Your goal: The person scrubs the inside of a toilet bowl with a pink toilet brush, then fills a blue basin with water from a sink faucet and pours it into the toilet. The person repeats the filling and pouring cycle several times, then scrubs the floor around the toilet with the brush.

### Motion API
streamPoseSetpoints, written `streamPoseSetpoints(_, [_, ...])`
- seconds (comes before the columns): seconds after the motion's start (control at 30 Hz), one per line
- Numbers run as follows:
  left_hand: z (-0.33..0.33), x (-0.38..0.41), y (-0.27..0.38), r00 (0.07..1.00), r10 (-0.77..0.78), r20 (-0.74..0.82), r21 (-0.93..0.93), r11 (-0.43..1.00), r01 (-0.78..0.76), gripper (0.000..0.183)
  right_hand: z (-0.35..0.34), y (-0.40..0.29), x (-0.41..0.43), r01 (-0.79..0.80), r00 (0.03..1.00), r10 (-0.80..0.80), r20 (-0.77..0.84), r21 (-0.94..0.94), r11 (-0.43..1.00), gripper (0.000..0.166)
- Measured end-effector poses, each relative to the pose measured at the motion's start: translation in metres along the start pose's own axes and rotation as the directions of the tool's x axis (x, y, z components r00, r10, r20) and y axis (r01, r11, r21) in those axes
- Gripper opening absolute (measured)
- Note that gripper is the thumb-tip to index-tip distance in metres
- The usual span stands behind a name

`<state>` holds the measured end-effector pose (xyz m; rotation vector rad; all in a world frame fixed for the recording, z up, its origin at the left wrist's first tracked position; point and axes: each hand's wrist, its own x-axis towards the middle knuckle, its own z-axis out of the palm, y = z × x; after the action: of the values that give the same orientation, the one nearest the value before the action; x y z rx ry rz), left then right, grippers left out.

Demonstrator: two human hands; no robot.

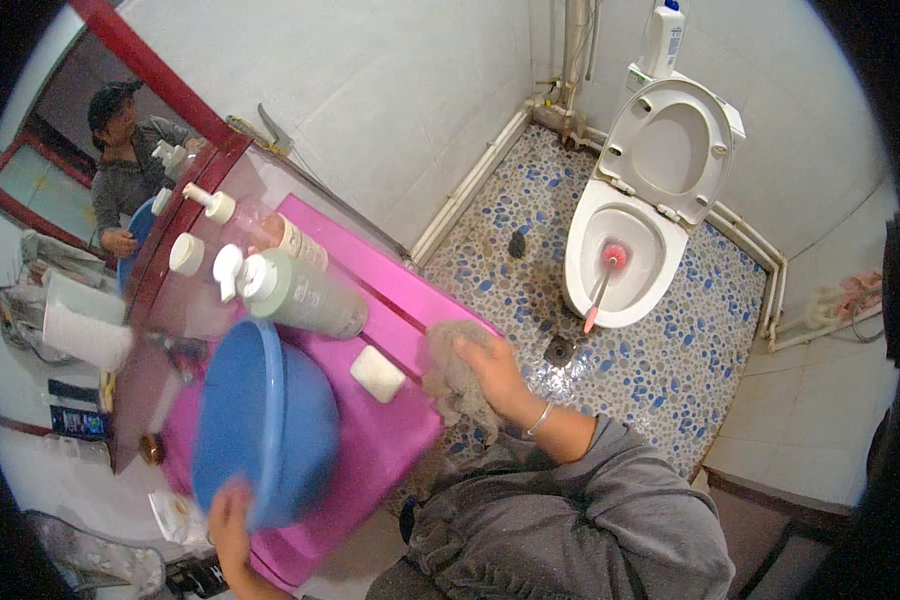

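My left hand grips the rim of a blue plastic basin, which is tipped on its side over a bright pink tabletop. In my right hand is a bunched grey-brown cloth, held at the right edge of that top. Between the basin and the cloth lies a white rounded block, perhaps soap. Beyond the basin are a pale green pump bottle and a clear pinkish pump bottle with a label. A small white-capped container is beside them.
A red-framed mirror reflects a person. At right stands a toilet, lid raised, with a brush resting in its bowl. A bottle tops the tank. A floor drain and a toilet-paper roll are also visible.
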<state>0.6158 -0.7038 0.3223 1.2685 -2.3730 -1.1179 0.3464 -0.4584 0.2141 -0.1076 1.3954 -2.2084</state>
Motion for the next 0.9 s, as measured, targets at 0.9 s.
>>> streamPoseSetpoints(0.9, [0.005, 0.013, -0.002, 0.962, -0.251, -0.111, 0.036, 0.966, 0.256, 0.015, -0.002, 0.018, 0.069, 0.182, 0.978, -0.126, 0.168, -0.379, 0.907, 0.028])
